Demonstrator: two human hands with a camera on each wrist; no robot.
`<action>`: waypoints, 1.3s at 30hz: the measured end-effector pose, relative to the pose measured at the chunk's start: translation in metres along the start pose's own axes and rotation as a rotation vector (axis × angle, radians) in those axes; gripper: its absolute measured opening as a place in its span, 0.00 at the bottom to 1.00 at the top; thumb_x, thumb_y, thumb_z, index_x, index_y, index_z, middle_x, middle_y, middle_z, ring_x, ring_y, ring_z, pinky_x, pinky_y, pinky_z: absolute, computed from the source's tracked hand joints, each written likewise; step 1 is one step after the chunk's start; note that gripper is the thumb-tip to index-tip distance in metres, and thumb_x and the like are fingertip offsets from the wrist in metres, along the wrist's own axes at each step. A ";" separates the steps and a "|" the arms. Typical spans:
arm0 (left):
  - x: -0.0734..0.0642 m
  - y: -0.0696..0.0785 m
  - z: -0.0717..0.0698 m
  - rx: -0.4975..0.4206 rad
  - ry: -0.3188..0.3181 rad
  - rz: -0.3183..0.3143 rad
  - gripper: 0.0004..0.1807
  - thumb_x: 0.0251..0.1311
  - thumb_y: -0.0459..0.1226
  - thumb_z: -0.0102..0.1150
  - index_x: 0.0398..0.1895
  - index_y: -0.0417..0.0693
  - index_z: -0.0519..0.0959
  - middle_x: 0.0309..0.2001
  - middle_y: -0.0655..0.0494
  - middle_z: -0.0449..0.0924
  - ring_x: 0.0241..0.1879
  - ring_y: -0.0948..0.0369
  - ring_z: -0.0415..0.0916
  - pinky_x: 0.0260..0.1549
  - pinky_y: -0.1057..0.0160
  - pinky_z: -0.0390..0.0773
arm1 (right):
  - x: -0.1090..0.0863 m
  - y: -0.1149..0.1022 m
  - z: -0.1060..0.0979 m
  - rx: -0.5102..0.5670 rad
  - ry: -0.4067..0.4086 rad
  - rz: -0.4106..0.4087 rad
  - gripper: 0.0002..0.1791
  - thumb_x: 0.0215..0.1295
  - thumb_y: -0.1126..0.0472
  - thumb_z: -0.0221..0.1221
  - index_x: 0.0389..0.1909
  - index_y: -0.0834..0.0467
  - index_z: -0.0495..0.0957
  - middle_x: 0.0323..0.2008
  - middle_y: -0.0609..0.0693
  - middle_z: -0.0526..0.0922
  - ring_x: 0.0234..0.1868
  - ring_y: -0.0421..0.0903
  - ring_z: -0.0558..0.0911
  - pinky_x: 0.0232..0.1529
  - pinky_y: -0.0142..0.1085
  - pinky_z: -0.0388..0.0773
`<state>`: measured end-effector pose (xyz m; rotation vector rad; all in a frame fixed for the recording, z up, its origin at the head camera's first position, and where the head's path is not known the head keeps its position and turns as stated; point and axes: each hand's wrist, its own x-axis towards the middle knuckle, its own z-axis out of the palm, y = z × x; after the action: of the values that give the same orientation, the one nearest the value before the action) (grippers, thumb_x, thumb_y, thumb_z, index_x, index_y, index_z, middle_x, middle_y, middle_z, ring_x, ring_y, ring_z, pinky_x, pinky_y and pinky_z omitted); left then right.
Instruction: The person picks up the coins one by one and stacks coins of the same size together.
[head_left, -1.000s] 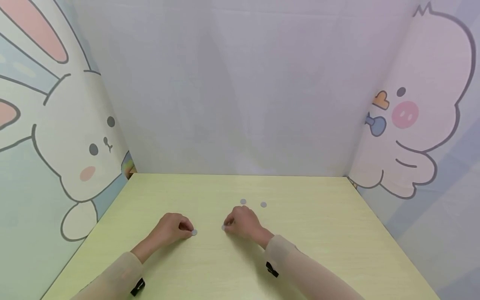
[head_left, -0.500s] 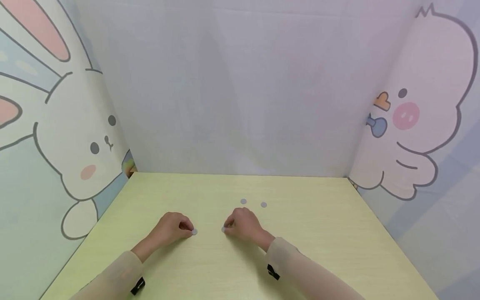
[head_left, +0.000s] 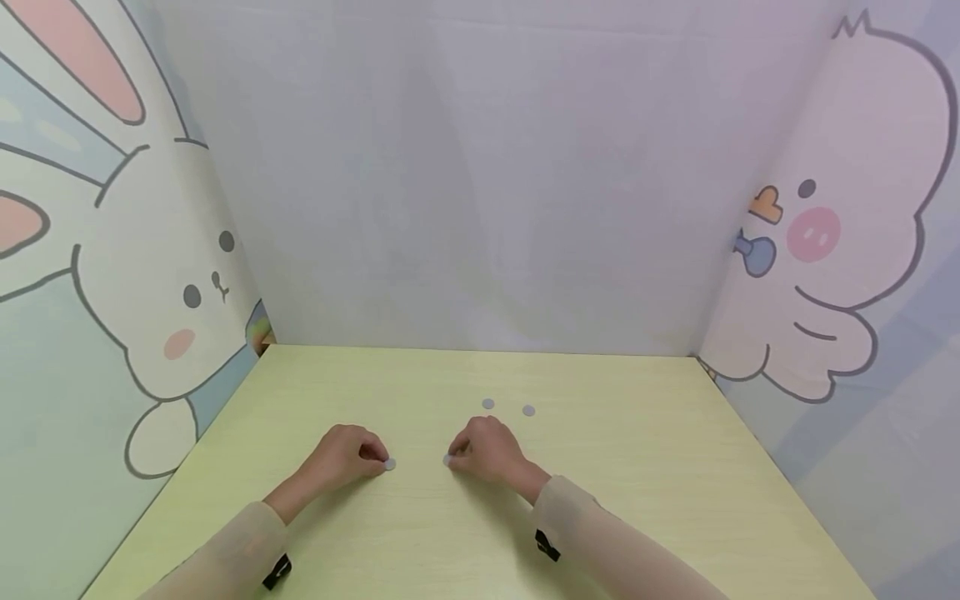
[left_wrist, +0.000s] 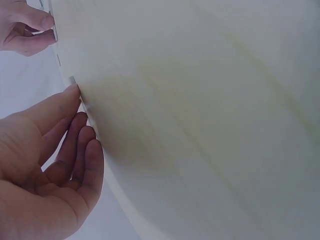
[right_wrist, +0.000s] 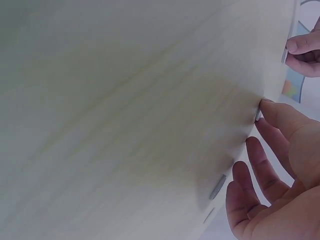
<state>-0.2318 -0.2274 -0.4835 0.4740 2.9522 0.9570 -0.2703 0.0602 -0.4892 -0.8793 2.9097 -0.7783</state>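
Observation:
My left hand (head_left: 348, 457) pinches a small flat grey disc (head_left: 390, 464) by its left edge between thumb and fingertips, at the tabletop. Facing it a short way to the right, my right hand (head_left: 487, 448) pinches another grey disc (head_left: 447, 459), mostly covered by the fingers. In the left wrist view, the disc's thin edge (left_wrist: 72, 80) pokes out past the thumb tip. The right wrist view has the other disc (right_wrist: 258, 114) between thumb and index finger, the remaining fingers loosely bent. Two more grey discs, a left one (head_left: 488, 403) and a right one (head_left: 528, 410), lie flat beyond my right hand.
The pale yellow wooden table (head_left: 630, 483) reaches back to a plain white cloth (head_left: 480, 183). Side cloths carry a cartoon rabbit (head_left: 161, 250) on the left and a cartoon chick (head_left: 862, 208) on the right. Black straps show at both sleeve cuffs.
My right hand and its disc have slid very slightly nearer to me since the first frame. The left hand and the two far discs stay practically where they were.

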 end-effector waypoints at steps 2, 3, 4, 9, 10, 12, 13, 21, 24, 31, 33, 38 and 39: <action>0.000 0.001 0.000 0.001 0.000 -0.001 0.05 0.57 0.37 0.80 0.31 0.55 0.90 0.30 0.68 0.84 0.32 0.67 0.76 0.36 0.64 0.77 | 0.000 0.001 0.001 -0.006 -0.002 -0.001 0.04 0.63 0.54 0.76 0.36 0.48 0.94 0.37 0.37 0.91 0.41 0.36 0.85 0.42 0.31 0.79; 0.000 0.000 0.000 0.001 0.001 -0.004 0.05 0.57 0.38 0.80 0.31 0.56 0.90 0.30 0.68 0.84 0.32 0.67 0.76 0.36 0.64 0.77 | 0.000 0.001 0.001 -0.010 -0.002 -0.002 0.04 0.63 0.54 0.76 0.36 0.48 0.94 0.36 0.37 0.91 0.41 0.36 0.85 0.42 0.31 0.79; -0.001 0.001 0.000 0.001 0.001 -0.005 0.05 0.57 0.38 0.80 0.30 0.56 0.89 0.30 0.68 0.84 0.32 0.67 0.76 0.36 0.64 0.77 | 0.000 0.001 0.001 -0.012 -0.002 -0.005 0.04 0.63 0.54 0.76 0.36 0.48 0.94 0.36 0.37 0.91 0.41 0.36 0.85 0.42 0.31 0.79; -0.002 0.001 0.000 -0.009 0.003 -0.013 0.05 0.58 0.39 0.80 0.30 0.56 0.90 0.30 0.67 0.84 0.32 0.66 0.76 0.36 0.63 0.77 | 0.001 0.001 0.001 -0.022 -0.004 -0.011 0.04 0.63 0.53 0.76 0.36 0.48 0.94 0.36 0.36 0.92 0.41 0.36 0.86 0.43 0.31 0.80; -0.003 0.001 -0.001 -0.011 0.002 -0.013 0.05 0.58 0.39 0.80 0.30 0.56 0.90 0.30 0.67 0.84 0.32 0.66 0.76 0.36 0.63 0.77 | 0.002 0.001 0.001 -0.023 -0.006 -0.008 0.05 0.63 0.52 0.76 0.36 0.48 0.94 0.36 0.36 0.92 0.42 0.35 0.86 0.43 0.31 0.80; -0.003 0.001 -0.001 -0.013 0.001 -0.014 0.05 0.58 0.39 0.80 0.31 0.56 0.90 0.30 0.67 0.84 0.32 0.66 0.76 0.36 0.64 0.77 | 0.002 0.001 0.001 -0.019 -0.008 -0.004 0.05 0.64 0.52 0.76 0.36 0.48 0.94 0.36 0.36 0.92 0.41 0.35 0.86 0.43 0.31 0.80; -0.003 0.001 -0.001 -0.014 0.000 -0.016 0.05 0.58 0.39 0.80 0.31 0.56 0.90 0.30 0.67 0.84 0.32 0.66 0.76 0.36 0.63 0.77 | 0.002 0.001 0.001 -0.015 -0.007 -0.005 0.05 0.63 0.53 0.76 0.36 0.48 0.94 0.36 0.36 0.92 0.41 0.35 0.86 0.42 0.31 0.80; -0.003 0.004 -0.003 -0.017 0.000 -0.013 0.05 0.58 0.38 0.80 0.31 0.55 0.90 0.30 0.67 0.84 0.32 0.66 0.76 0.35 0.64 0.76 | 0.001 0.000 -0.002 -0.009 -0.001 -0.009 0.05 0.63 0.53 0.76 0.37 0.48 0.94 0.37 0.37 0.92 0.40 0.35 0.86 0.41 0.31 0.80; -0.002 0.004 -0.004 -0.016 -0.002 -0.010 0.05 0.58 0.38 0.80 0.31 0.55 0.90 0.30 0.67 0.84 0.32 0.66 0.76 0.35 0.64 0.77 | 0.000 -0.001 -0.003 -0.001 -0.002 0.000 0.05 0.64 0.53 0.76 0.37 0.48 0.94 0.37 0.38 0.92 0.40 0.35 0.86 0.41 0.31 0.80; -0.002 0.005 -0.004 -0.011 -0.004 -0.016 0.05 0.58 0.39 0.80 0.31 0.55 0.90 0.30 0.67 0.84 0.32 0.66 0.76 0.35 0.64 0.77 | -0.001 -0.003 -0.004 0.004 -0.011 0.014 0.05 0.64 0.53 0.76 0.37 0.49 0.94 0.37 0.38 0.92 0.41 0.36 0.86 0.42 0.31 0.80; -0.002 0.005 -0.004 -0.011 -0.005 -0.018 0.05 0.58 0.38 0.80 0.31 0.55 0.90 0.30 0.67 0.84 0.32 0.66 0.76 0.35 0.64 0.76 | -0.001 -0.004 -0.004 0.000 -0.010 0.015 0.06 0.64 0.53 0.76 0.37 0.50 0.94 0.37 0.39 0.92 0.41 0.36 0.86 0.42 0.31 0.80; -0.002 0.007 -0.004 -0.014 -0.015 -0.029 0.05 0.58 0.39 0.80 0.31 0.55 0.90 0.30 0.67 0.84 0.32 0.66 0.76 0.36 0.64 0.77 | -0.001 -0.004 -0.004 -0.009 -0.010 0.021 0.06 0.64 0.53 0.76 0.37 0.50 0.94 0.38 0.39 0.92 0.43 0.37 0.86 0.43 0.32 0.80; -0.001 0.007 -0.004 -0.015 -0.018 -0.030 0.05 0.58 0.39 0.80 0.32 0.55 0.90 0.31 0.67 0.85 0.33 0.66 0.76 0.36 0.63 0.77 | -0.002 -0.004 -0.004 -0.008 -0.010 0.022 0.06 0.64 0.53 0.76 0.37 0.50 0.94 0.38 0.39 0.92 0.43 0.38 0.86 0.43 0.32 0.80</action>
<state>-0.2290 -0.2251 -0.4761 0.4346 2.9254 0.9663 -0.2676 0.0602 -0.4842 -0.8480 2.9109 -0.7585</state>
